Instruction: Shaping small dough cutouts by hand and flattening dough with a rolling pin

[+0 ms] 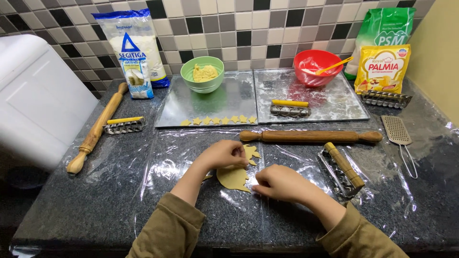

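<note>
On the plastic-covered counter:
Dough: a thin rolled dough sheet (233, 177) lies on the plastic film (296, 157), edges notched where shapes were cut.
Left hand: the left hand (224, 154) is curled, fingertips pinched on the sheet's upper edge.
Right hand: the right hand (279, 183) is closed, fingers nipping the sheet's right edge.
Risk: soft dough looks likely to tear or stretch if lifted fast; film could lift with it.
Nearby: a rolling pin (311, 136) lies just behind; a roller cutter (343, 169) sits right of the hand.
Tray: a row of star cut-outs (219, 120) lines the metal tray (205, 102), behind the pin.
</note>
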